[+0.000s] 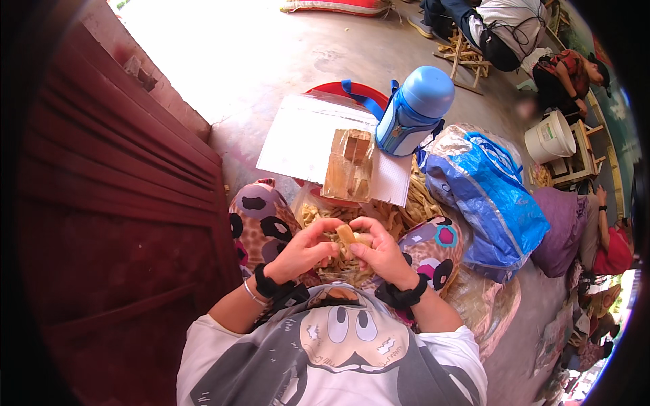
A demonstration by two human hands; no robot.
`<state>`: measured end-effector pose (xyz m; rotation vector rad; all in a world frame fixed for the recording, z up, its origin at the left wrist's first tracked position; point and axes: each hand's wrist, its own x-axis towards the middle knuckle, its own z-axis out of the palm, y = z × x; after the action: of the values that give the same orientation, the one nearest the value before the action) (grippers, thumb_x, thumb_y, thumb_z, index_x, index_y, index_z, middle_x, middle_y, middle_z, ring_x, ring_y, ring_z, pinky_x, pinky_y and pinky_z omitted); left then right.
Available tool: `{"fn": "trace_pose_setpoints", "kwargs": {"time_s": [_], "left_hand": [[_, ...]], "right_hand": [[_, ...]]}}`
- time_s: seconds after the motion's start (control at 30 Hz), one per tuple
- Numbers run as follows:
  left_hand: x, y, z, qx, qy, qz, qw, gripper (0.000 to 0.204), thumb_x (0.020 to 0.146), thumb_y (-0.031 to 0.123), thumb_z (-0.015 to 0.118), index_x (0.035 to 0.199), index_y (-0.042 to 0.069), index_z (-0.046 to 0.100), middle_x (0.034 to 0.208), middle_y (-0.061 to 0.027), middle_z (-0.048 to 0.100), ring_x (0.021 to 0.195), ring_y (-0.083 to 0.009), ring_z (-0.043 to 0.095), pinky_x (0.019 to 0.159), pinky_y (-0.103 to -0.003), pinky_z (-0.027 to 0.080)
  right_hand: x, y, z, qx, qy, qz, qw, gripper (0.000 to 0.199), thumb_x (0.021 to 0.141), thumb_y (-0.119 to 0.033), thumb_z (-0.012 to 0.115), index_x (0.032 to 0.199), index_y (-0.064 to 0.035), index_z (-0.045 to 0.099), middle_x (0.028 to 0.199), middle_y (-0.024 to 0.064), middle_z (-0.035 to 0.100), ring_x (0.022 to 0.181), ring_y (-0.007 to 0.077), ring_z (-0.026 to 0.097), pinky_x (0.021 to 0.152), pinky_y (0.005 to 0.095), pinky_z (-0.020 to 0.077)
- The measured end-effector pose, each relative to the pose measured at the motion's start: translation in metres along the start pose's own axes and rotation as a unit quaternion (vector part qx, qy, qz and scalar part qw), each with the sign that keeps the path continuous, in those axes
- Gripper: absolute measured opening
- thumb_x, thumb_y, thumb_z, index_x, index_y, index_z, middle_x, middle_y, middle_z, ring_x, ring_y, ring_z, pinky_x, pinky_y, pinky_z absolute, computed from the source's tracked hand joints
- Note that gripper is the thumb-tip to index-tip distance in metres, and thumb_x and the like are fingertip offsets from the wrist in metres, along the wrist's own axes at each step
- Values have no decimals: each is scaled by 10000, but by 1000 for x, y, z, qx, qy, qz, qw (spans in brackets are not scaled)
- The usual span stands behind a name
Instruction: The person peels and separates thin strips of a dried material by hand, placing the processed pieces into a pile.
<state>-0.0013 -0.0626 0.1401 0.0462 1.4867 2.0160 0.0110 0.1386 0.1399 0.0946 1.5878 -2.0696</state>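
Observation:
Over my lap, both hands meet at a short tan roll (346,235) that looks like a folded strip of dried husk. My right hand (382,252) is closed on it, thumb and fingers pinching its right side. On the other side, the curled fingers of my left hand (311,249) close in on the same roll, the index fingertip against its upper end. Part of that grip is hidden. Beneath the hands lie loose yellowish dried strips (318,215), between my knees in patterned trousers.
Ahead, a block of wooden pieces in clear wrap (349,166) rests on white sheets (298,132) over a red tub (332,88). A blue bottle (416,108) stands there. A blue bag (491,203) sits right, a dark red door (122,203) left. People and a white bucket (550,139) are farther right.

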Motion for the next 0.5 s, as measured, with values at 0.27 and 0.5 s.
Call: {"fn": "trace_pose_setpoints", "kwargs": {"time_s": [0.27,0.5], "left_hand": [[12,-11,14,367,50,220,902,153,806,37,593,933,14,511,949,-91,588,704,-179,575,624,-281,478],[16,-2,10,431,-14,239,870,190,723,0,558,906,6,506,927,-163,549,790,-336,580,659,-367,479]], "right_hand": [[-3,13,-6,289,-23,92,952,129,943,-218,517,990,-98,512,858,32,613,622,58,518,456,181,428],[-1,11,-7,155,5,94,983,221,865,-119,623,1044,-59,507,852,30,595,587,84,533,497,203,475]]}}
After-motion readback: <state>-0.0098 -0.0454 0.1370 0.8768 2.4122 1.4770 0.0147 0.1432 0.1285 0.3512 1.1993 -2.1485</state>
